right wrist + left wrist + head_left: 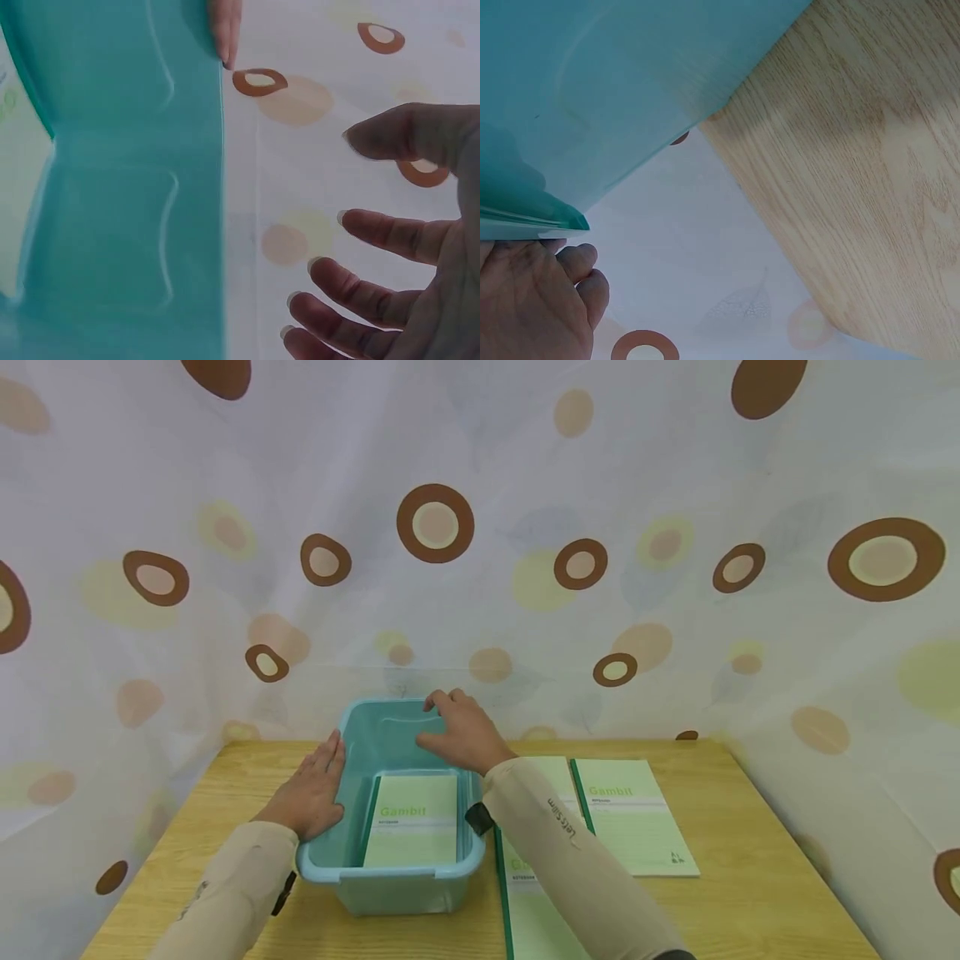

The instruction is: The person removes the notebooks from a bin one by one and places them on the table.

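A light blue plastic basin [397,877] stands on the table with a pale green notebook [412,835] lying inside it. My left hand [307,789] rests along the basin's left rim with its fingers straight. In the left wrist view that hand [536,296] lies against the rim from outside. Over the far right corner of the basin is my right hand [467,732], fingers spread and holding nothing. The right wrist view shows this hand [382,285] apart from the basin wall [195,225], thumb and fingers spaced wide.
To the basin's right, a green-spined notebook [630,818] lies on the wooden table [750,893]. More notebooks [540,910] lie beside it, partly hidden under my right forearm. A patterned curtain [525,627] hangs behind the table and at both sides.
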